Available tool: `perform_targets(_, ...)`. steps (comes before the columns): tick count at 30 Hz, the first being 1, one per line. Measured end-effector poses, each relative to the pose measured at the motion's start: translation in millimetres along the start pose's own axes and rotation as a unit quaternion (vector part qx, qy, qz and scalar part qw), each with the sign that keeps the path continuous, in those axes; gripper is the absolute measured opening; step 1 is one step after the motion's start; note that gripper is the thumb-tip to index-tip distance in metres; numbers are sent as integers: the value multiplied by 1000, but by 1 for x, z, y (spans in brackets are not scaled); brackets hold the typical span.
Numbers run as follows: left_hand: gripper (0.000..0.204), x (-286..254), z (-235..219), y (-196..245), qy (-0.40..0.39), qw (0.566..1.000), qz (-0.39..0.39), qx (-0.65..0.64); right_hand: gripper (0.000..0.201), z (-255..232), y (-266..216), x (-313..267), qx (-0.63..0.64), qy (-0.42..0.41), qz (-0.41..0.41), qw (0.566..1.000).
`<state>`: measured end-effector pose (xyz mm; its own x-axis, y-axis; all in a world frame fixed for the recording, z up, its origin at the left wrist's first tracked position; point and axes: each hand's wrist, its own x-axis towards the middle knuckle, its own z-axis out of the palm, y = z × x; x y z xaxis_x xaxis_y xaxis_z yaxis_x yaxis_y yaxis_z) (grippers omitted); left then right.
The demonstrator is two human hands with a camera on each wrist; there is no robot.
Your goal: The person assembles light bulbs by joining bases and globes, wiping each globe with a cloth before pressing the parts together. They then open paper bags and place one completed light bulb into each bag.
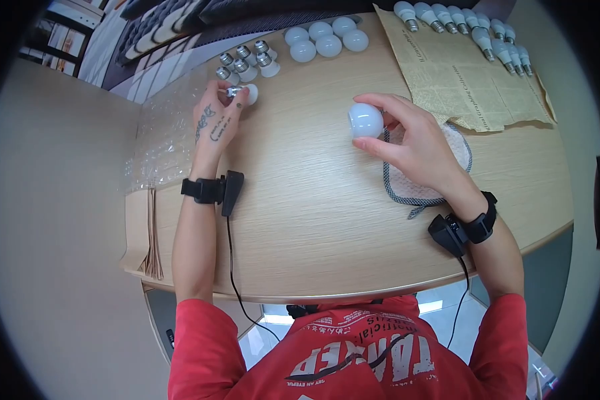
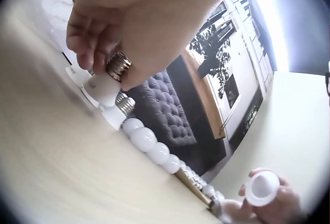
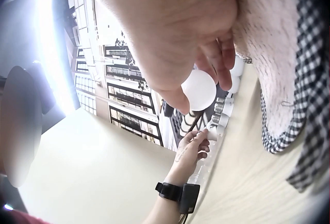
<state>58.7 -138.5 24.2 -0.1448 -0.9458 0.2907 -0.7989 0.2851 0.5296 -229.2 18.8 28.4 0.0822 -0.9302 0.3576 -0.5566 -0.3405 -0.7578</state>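
My left hand pinches a light bulb base at the far left of the table, its metal screw cap between thumb and fingers. Right beside that hand stand several more bulb bases, screw caps upward. My right hand holds a white globe cover between thumb and fingertips, raised over the table. In the left wrist view the round open mouth of this globe cover shows it is hollow. Below the right hand lies a fluffy cloth with a checkered edge, partly hidden by the hand.
Several white globe covers sit in two rows at the back. Whole light bulbs lie on printed brown paper at the back right. Clear plastic packaging and folded brown paper lie along the left side. The table's front edge is near my body.
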Motion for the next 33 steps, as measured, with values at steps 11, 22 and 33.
perform_targets(11, 19, -49, 14, 76, -278, 837, -58, -468, 47, 0, 0, 2, 44, 48, -2, 998)
perform_targets(22, 22, -63, 24, 90, -331, 789, -55, -515, 47, 1, 2, 1, 57, 63, -47, 995)
perform_targets(33, 27, -78, 21, 107, -330, 767, -63, -547, 51, 6, 7, -1, 67, 45, -97, 992)
